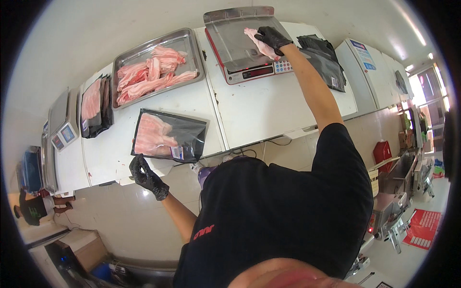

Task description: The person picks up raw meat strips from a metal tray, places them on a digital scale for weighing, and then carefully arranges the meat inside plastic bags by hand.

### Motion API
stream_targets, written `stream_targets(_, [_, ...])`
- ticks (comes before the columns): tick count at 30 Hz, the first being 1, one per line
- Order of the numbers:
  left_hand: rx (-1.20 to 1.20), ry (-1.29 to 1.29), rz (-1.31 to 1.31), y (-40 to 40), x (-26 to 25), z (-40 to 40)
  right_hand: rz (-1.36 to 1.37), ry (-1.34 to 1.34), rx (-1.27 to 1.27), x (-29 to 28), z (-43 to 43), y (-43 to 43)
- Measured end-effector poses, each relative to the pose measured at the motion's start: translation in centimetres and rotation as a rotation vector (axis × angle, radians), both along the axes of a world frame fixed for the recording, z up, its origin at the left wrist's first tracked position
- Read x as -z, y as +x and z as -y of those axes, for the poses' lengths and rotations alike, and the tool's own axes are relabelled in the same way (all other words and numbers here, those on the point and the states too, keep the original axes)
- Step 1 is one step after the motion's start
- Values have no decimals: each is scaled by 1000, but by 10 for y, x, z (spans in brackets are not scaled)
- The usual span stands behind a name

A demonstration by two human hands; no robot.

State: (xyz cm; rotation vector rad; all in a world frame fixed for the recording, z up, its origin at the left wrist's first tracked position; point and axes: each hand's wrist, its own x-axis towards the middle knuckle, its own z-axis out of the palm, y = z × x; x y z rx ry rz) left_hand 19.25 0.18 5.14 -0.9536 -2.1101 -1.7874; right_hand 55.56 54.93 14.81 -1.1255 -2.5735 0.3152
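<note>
My right hand (272, 39), in a black glove, grips a strip of sliced raw meat (262, 45) over the steel pan of a red digital scale (248, 75). The meat lies low against the pan. My left hand (148, 177), also black-gloved, is at the near-left corner of a black, clear-fronted plastic pouch (187, 135). Its fingers are curled, and whether they pinch the pouch edge is unclear. Pale meat slices (153, 135) show inside the pouch, which bears a label. Behind it, a steel tray (191, 68) holds folded bundles of sliced meat (153, 73).
Filled pouches (92, 102) lean together left of the tray, beside another scale (65, 133). Black pouches (326, 66) are stacked right of the red scale. A white cabinet (360, 77) stands farther right. Another person (34, 208) is at far left. Metal machines (389, 212) stand at right.
</note>
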Motion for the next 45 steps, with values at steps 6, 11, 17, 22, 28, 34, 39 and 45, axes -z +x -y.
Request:
stream_targets(6, [-30, 38, 145, -4, 23, 21, -52, -395, -43, -6, -37, 11])
stream_targets(11, [-45, 120, 245, -2, 30, 48, -314, -536, 23, -30, -9, -17])
stream_targets(17, [7, 152, 319, -5, 29, 29, -961, -827, -9, -62, -26, 10])
stream_targets(22, [33, 60, 142, -2, 1, -5, -805, -368, -600, -107, 47, -22])
stream_targets(28, [627, 182, 405, 35, -28, -86, -843, -451, -1188, -106, 188, -99])
stream_targets(34, [890, -159, 566, 99, -130, -111, -1183, -1745, -492, -20, 273, -107])
stream_targets(39, [953, -68, 159, 87, -61, -108, -1154, -1286, -215, 14, 308, -104])
stream_targets(45, [887, -100, 325, 91, -75, -106, -800, -358, -269, -4, 359, -103])
